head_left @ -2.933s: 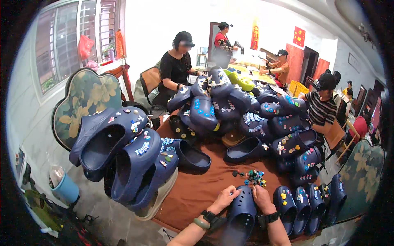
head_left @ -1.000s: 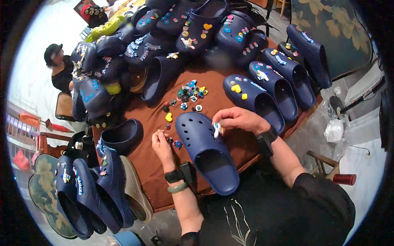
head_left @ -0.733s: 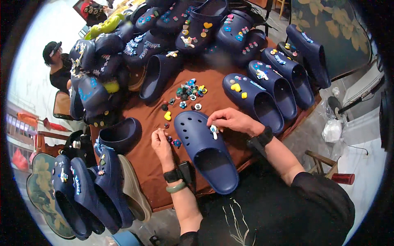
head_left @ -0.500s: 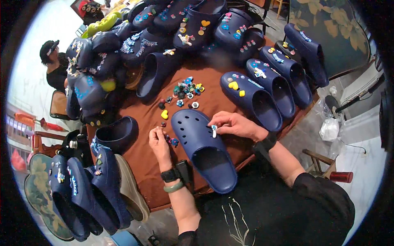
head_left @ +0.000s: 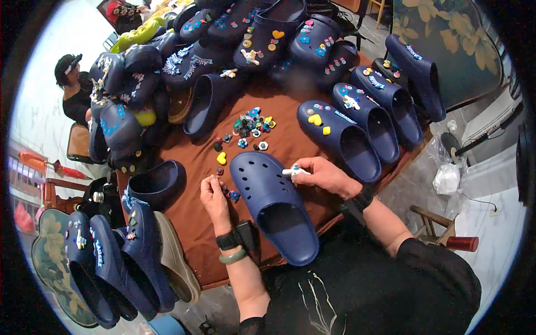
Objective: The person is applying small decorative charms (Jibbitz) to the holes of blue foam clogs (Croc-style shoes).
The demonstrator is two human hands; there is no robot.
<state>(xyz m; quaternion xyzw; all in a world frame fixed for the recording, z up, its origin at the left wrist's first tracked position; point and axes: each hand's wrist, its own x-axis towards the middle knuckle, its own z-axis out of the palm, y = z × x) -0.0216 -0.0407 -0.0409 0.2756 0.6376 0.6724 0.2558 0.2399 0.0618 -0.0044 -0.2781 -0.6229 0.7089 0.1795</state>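
A plain navy clog [head_left: 262,178] with round holes in its toe lies in front of me, heel toward me. My right hand [head_left: 326,177] pinches a white figure-shaped shoe charm [head_left: 295,171] at the right side of the toe; whether it touches a hole I cannot tell. To the left of the clog, my left hand [head_left: 215,198] rests with thumb and fingers pressed together, and anything between them is hidden. Small charms, one blue [head_left: 233,195], lie beside those fingers. A yellow heart charm [head_left: 221,158] and a pile of mixed charms [head_left: 254,124] lie farther off.
Decorated navy clogs [head_left: 340,137] line the right side of the brown cloth [head_left: 192,237]. More clogs heap at the back, and others [head_left: 131,251] stand at the left edge. A wooden stool [head_left: 430,226] is at the lower right. A person [head_left: 72,84] is at the far left.
My right hand has turned the white charm from hanging upright to lying nearly level and shifted slightly right. My left hand stays almost in place.
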